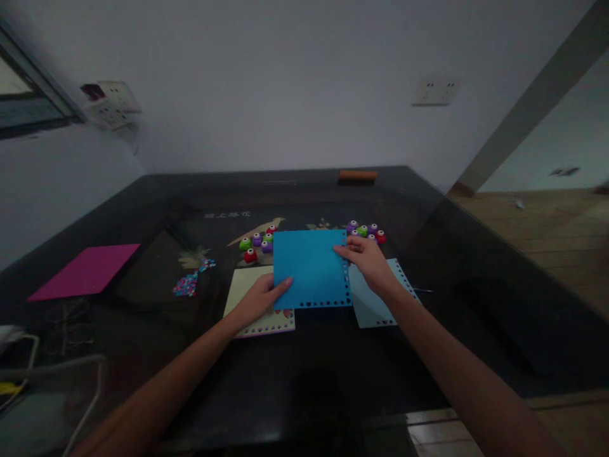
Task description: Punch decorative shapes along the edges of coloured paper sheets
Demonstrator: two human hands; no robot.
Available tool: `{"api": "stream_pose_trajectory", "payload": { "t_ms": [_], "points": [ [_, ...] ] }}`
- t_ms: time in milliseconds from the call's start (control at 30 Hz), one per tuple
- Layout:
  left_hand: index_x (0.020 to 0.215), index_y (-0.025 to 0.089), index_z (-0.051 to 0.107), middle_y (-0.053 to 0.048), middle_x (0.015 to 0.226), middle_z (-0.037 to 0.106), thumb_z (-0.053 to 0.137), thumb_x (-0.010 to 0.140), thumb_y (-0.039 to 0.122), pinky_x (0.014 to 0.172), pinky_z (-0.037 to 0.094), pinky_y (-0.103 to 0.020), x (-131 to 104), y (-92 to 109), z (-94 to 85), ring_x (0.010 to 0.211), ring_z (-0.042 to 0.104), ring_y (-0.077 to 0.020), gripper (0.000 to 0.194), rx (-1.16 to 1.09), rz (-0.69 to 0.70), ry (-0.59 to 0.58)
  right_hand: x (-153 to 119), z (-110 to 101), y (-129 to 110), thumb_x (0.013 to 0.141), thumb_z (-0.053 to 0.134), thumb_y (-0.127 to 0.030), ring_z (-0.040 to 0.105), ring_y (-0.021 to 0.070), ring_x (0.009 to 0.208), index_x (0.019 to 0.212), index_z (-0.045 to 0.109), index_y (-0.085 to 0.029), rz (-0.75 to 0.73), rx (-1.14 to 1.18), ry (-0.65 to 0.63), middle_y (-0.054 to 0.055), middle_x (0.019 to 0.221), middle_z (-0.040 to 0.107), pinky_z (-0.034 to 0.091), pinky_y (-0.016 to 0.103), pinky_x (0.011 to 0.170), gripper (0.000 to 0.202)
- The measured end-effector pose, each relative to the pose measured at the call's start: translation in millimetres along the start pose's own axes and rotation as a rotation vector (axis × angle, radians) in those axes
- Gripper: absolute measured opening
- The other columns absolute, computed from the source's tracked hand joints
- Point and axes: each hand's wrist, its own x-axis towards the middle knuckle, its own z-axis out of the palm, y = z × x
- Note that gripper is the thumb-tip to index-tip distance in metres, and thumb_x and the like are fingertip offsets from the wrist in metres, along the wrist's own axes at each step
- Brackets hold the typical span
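A bright blue sheet of card (309, 266) is held up in front of me, with small punched holes along its right and bottom edges. My left hand (264, 295) pinches its lower left edge, thumb on the face. At the upper right edge, my right hand (364, 254) grips the same card between thumb and fingers. Under my left hand lies a cream sheet (242, 285), punched along its bottom edge and partly covered. A pale blue sheet (371, 311) with holes along its right and bottom edges lies beneath my right hand.
Behind the card are two groups of small red, green and purple objects resembling craft punches (250, 256), (362, 230). Punched paper bits (185, 284) lie left, near a magenta sheet (88, 271). A brown stick-like object (358, 175) rests at the dark table's (304, 368) back edge.
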Motion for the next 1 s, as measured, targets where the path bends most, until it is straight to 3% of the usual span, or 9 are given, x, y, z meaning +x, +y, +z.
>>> {"api": "stream_pose_trajectory", "payload": {
  "t_ms": [167, 333, 567, 1000],
  "points": [
    [0.064, 0.018, 0.051, 0.003, 0.048, 0.056, 0.045, 0.087, 0.049, 0.045, 0.039, -0.02, 19, 5, 4.9, 0.044, 0.052, -0.0102, 0.038, 0.093, 0.102, 0.102, -12, -16, 1, 0.072, 0.068, -0.039, 0.06, 0.0171, 0.069, 0.084, 0.067, -0.02, 0.038, -0.025, -0.104, 0.004, 0.076, 0.067, 0.049, 0.031, 0.063, 0.023],
    [0.065, 0.019, 0.048, 0.005, 0.047, 0.054, 0.044, 0.086, 0.05, 0.044, 0.039, -0.021, 29, 2, 12.0, 0.042, 0.051, -0.0106, 0.038, 0.034, 0.112, 0.192, -22, -20, 7, 0.071, 0.069, -0.039, 0.063, 0.0174, 0.075, 0.082, 0.069, -0.019, 0.108, -0.012, -0.226, 0.004, 0.082, 0.07, 0.05, 0.035, 0.074, 0.023],
    [0.063, 0.018, 0.05, 0.005, 0.048, 0.055, 0.047, 0.087, 0.045, 0.045, 0.037, -0.021, 29, 3, 8.4, 0.043, 0.049, -0.0097, 0.036, 0.146, 0.11, 0.19, -30, -16, 16, 0.076, 0.064, -0.04, 0.06, 0.0149, 0.067, 0.079, 0.067, -0.019, 0.111, -0.052, -0.177, 0.002, 0.076, 0.068, 0.048, 0.032, 0.068, 0.021],
    [0.064, 0.018, 0.05, 0.005, 0.047, 0.052, 0.048, 0.085, 0.043, 0.042, 0.035, -0.021, 28, 10, 9.7, 0.042, 0.047, -0.0094, 0.032, 0.13, 0.1, 0.15, -31, -10, 23, 0.068, 0.072, -0.039, 0.066, 0.0202, 0.082, 0.089, 0.068, -0.019, 0.164, -0.068, -0.264, 0.005, 0.092, 0.072, 0.05, 0.038, 0.081, 0.029]
  ]
}}
